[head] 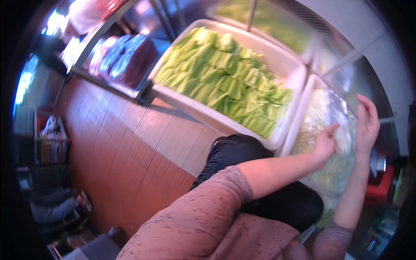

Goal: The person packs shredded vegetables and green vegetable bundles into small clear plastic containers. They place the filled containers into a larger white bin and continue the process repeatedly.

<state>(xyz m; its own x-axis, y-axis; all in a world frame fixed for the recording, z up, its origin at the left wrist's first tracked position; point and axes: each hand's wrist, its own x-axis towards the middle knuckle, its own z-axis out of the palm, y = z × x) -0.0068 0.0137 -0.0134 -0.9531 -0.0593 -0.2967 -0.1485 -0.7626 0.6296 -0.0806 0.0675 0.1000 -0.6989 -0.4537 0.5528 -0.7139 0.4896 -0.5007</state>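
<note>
My left hand is over the clear plastic film or bag on a white tub; its fingers are curled and one digit sticks out, and whether it grips the film cannot be told. My right hand is raised at the far side of that tub, fingers bent and apart, with nothing seen in it. Pale, shredded-looking contents show blurred through the plastic. Beside this tub stands a larger white plastic tub with rows of cut green leafy stalks.
A metal rack at the upper left holds blue and dark red plastic bags. Metal bars cross above the tubs. A red plastic object stands at the right. Brown floor tiles lie at the left, with a crate beyond.
</note>
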